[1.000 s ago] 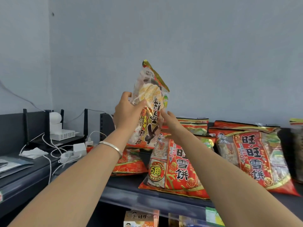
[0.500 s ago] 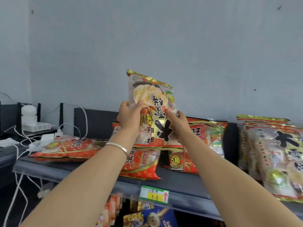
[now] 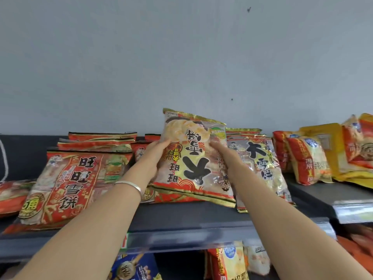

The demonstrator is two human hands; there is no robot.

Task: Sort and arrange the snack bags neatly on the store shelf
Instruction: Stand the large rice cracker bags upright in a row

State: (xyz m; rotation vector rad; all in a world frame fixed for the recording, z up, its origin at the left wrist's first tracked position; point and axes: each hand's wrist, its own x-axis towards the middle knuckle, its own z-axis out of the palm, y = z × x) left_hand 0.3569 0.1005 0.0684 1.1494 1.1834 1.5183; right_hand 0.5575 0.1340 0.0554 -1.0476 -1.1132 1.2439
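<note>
Both my hands hold one gold-and-red rice cracker bag point(image 3: 194, 158), turned upside down, just above the dark top shelf point(image 3: 181, 217). My left hand point(image 3: 155, 156) grips its left edge, and my right hand point(image 3: 224, 156) grips its right side. Right behind it stands a row of matching gold bags point(image 3: 262, 158). A stack of red snow-cracker bags point(image 3: 66, 178) leans to the left.
Red-and-yellow bags point(image 3: 308, 158) and orange packs point(image 3: 359, 146) stand on the neighbouring shelf at right. A grey wall rises behind. Price tags run along the shelf's front rail point(image 3: 181, 239). Below it sit blue point(image 3: 133, 267) and other snack bags point(image 3: 232, 263).
The bag has come down and to the right, from raised in front of the wall to low over the shelf beside the matching gold bags. My view has swung right.
</note>
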